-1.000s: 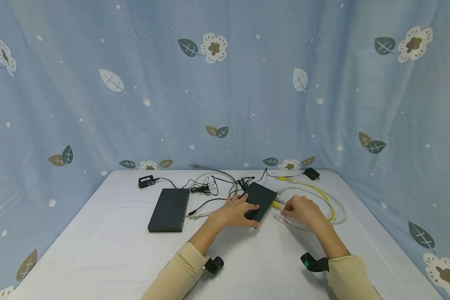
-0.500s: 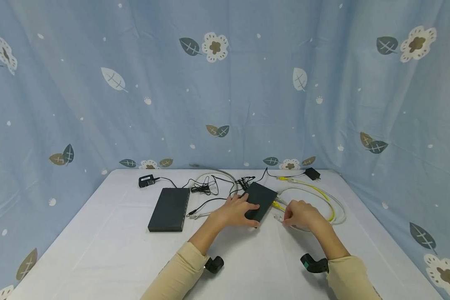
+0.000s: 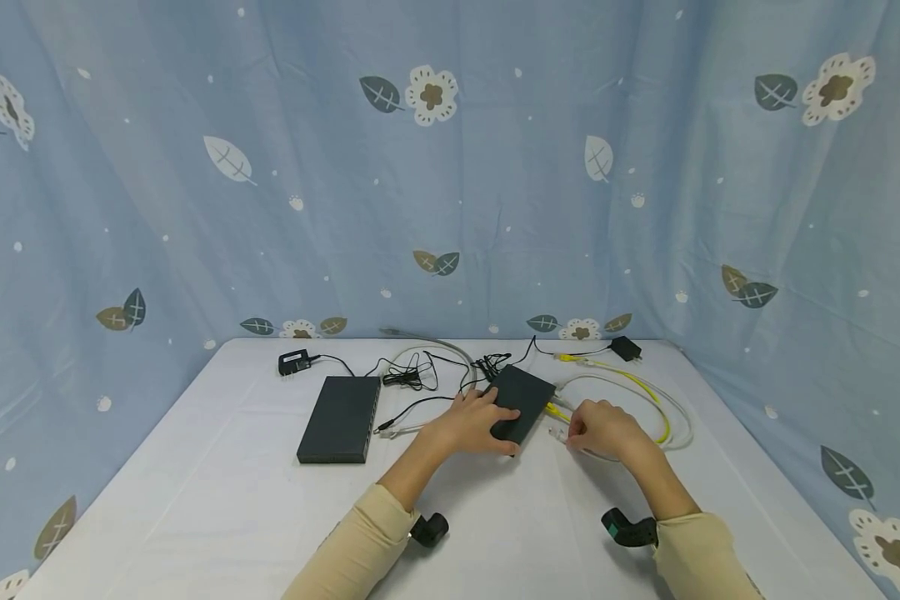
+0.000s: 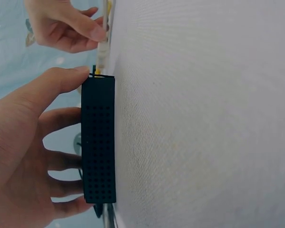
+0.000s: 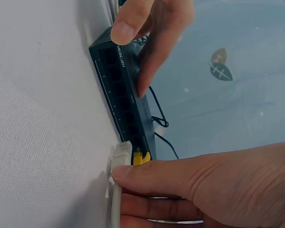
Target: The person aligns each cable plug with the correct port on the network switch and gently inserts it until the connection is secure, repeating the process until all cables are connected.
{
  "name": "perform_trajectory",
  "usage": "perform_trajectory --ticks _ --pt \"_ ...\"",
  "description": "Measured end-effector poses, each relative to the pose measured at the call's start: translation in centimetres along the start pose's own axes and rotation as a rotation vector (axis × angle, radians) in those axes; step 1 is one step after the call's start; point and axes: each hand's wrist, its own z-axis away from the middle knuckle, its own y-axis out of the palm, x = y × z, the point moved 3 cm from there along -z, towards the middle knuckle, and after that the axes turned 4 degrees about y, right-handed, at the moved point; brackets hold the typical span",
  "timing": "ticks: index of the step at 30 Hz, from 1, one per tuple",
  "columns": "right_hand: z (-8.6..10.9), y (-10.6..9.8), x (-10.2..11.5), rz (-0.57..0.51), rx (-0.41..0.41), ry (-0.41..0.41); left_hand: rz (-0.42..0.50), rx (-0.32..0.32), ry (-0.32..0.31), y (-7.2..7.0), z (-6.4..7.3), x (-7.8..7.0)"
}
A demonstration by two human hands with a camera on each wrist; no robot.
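A black network switch (image 3: 527, 400) lies at an angle on the white table. My left hand (image 3: 471, 427) holds it, thumb at the near corner by the ports and fingers spread over the top. In the right wrist view a row of ports faces my right hand (image 5: 166, 190), and a yellow cable plug (image 5: 141, 158) sits at the far end of that row. Between thumb and fingers my right hand pinches a whitish network cable (image 5: 122, 154) just behind its plug. That plug is close to the ports; in the head view a gap separates it from the switch.
Another black switch (image 3: 337, 419) lies to the left. Black power adapters (image 3: 294, 362) (image 3: 625, 348) stand at both back corners, with thin bundled cords (image 3: 411, 375) between. A yellow cable (image 3: 656, 400) and whitish cables loop at the right.
My right hand has come slightly towards me, from beside the yellow plug to the loose whitish plug, which it now pinches. My left hand and the switch have stayed put.
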Motion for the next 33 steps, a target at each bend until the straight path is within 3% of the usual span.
perform_trajectory --ticks 33 --pt "0.40 -0.75 0.06 -0.095 -0.012 -0.041 -0.039 -0.007 -0.004 0.24 -0.17 0.01"
